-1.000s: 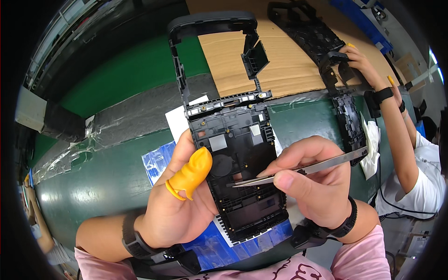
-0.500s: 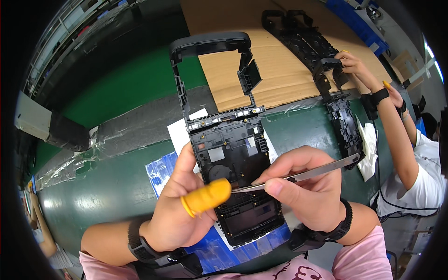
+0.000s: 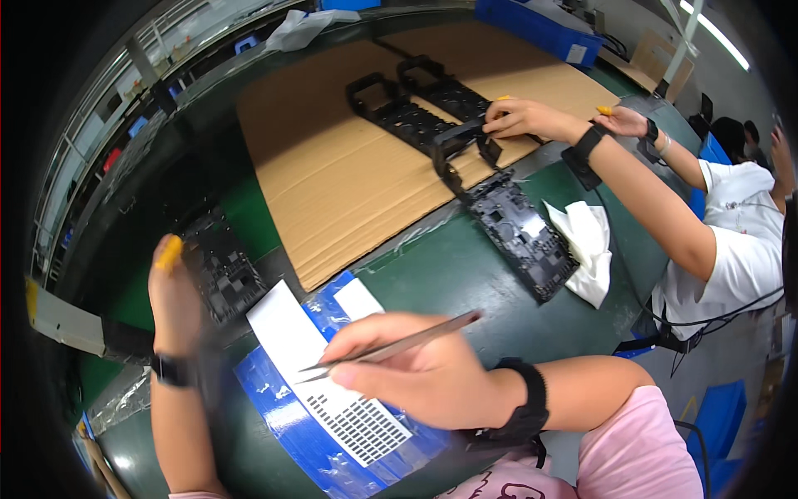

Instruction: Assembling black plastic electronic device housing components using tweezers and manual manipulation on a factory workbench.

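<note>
My right hand [image 3: 407, 370] pinches metal tweezers [image 3: 391, 347], their tips over a white sheet of small dark pads [image 3: 328, 391] lying on a blue sheet [image 3: 283, 424]. My left hand [image 3: 174, 303], with an orange finger cot [image 3: 167, 251], is stretched to the far left and holds a black plastic frame [image 3: 220, 266] at its edge, low over the green table [image 3: 440, 266]. The frame looks blurred.
A cardboard sheet [image 3: 349, 158] covers the table's middle, with black frames [image 3: 399, 112] on it. A co-worker's hands [image 3: 519, 116] at the right handle another black frame [image 3: 515, 229] beside a white cloth [image 3: 586, 245]. Blue bins [image 3: 540, 25] stand at the back.
My left hand has swung the black frame from in front of me out to the left. The tweezers left the frame and now hover over the white pad sheet.
</note>
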Available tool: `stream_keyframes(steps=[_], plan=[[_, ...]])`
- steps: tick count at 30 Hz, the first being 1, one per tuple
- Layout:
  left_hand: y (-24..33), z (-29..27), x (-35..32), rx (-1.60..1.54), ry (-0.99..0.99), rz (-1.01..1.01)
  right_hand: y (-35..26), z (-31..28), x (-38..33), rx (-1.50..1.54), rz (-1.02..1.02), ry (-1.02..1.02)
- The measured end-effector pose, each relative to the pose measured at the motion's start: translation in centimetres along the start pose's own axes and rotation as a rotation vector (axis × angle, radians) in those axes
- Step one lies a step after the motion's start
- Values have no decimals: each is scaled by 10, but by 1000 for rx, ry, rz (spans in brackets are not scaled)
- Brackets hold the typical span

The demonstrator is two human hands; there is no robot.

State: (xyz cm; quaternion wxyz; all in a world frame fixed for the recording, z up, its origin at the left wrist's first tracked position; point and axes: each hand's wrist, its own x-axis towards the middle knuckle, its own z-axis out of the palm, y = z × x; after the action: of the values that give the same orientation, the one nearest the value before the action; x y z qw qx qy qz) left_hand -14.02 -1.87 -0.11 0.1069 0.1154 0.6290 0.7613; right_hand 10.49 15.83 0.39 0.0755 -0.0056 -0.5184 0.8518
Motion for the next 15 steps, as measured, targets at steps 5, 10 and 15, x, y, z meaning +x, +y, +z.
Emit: stream_keyframes(steps=[5, 10, 15], plan=[[10, 92, -3, 678, -251, 559, 6, 3, -15, -122, -12, -569], [-24, 242, -70, 621, -853, -350, 0, 3, -21, 21, 146, -825], [-48, 279, -70, 725, -849, -439, -7, 3, -20, 89, 219, -846]])
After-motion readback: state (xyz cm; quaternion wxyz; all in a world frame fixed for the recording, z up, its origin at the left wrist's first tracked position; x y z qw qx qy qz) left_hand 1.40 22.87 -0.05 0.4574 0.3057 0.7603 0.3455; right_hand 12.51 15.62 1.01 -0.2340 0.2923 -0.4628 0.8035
